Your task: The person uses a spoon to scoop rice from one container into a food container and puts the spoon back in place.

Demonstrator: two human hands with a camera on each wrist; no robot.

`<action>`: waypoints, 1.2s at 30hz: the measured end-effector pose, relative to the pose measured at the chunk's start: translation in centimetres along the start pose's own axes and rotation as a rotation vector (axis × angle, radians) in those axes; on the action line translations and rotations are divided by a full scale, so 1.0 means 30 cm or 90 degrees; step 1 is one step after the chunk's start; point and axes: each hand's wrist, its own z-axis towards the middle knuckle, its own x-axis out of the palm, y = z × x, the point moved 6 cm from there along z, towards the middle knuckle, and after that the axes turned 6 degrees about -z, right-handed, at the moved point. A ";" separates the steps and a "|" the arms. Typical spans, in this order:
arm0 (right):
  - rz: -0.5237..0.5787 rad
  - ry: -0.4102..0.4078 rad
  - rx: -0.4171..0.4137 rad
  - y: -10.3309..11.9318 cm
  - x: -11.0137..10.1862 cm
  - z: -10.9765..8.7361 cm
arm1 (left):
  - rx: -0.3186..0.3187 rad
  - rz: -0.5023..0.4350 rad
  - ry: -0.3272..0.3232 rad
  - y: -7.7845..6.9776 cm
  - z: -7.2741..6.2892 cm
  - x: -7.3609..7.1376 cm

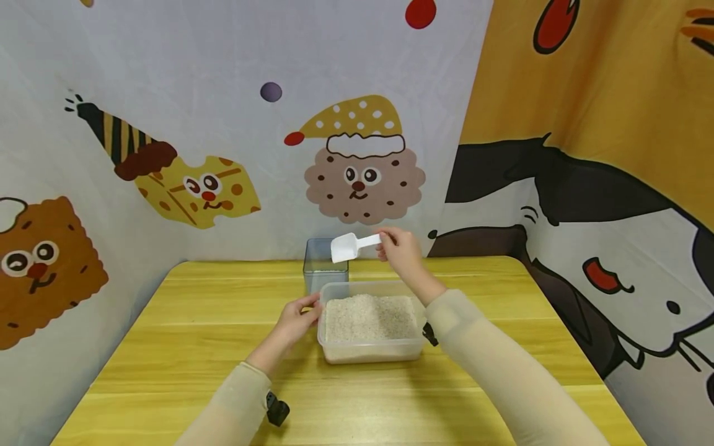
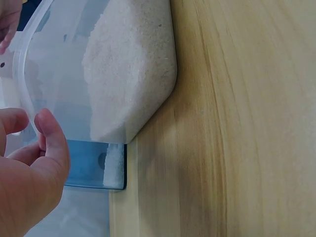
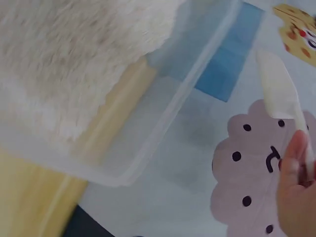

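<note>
A clear plastic tub [image 1: 370,351] filled with rice [image 1: 368,319] stands on the table. My left hand [image 1: 297,319] is at its left side; thumb and fingertips pinch the rim in the left wrist view. My right hand [image 1: 403,253] grips a white scoop [image 1: 344,248] by the handle, raised above the tub's far side. The scoop's head points left and overlaps the blue see-through container [image 1: 326,282] behind the tub. Some rice [image 2: 114,165] lies at the bottom of that container. In the right wrist view the scoop [image 3: 279,86] shows up beside the tub's rim.
The wooden table [image 1: 223,322] ends at a wall hung with a cartoon-printed cloth [image 1: 223,68], close behind the blue container. A black wrist camera [image 1: 277,410] sits on the left sleeve, and another [image 1: 429,334] shows beside the tub's right side.
</note>
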 end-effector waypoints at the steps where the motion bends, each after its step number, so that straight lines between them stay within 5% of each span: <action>1: 0.046 -0.001 0.045 -0.017 -0.009 0.000 | -0.004 -0.004 0.001 0.001 0.002 0.000; 5: 0.174 0.004 0.184 -0.065 -0.040 -0.009 | -0.006 -0.004 0.000 0.005 0.003 -0.002; 10: 0.230 0.007 0.258 -0.096 -0.069 -0.023 | -0.005 -0.003 -0.006 0.004 -0.001 -0.003; 20: 0.238 0.015 0.269 -0.124 -0.112 -0.063 | -0.009 -0.004 -0.008 0.003 0.001 -0.002; 36: 0.178 0.070 0.211 -0.186 -0.163 -0.181 | -0.002 -0.004 0.003 -0.004 -0.008 0.000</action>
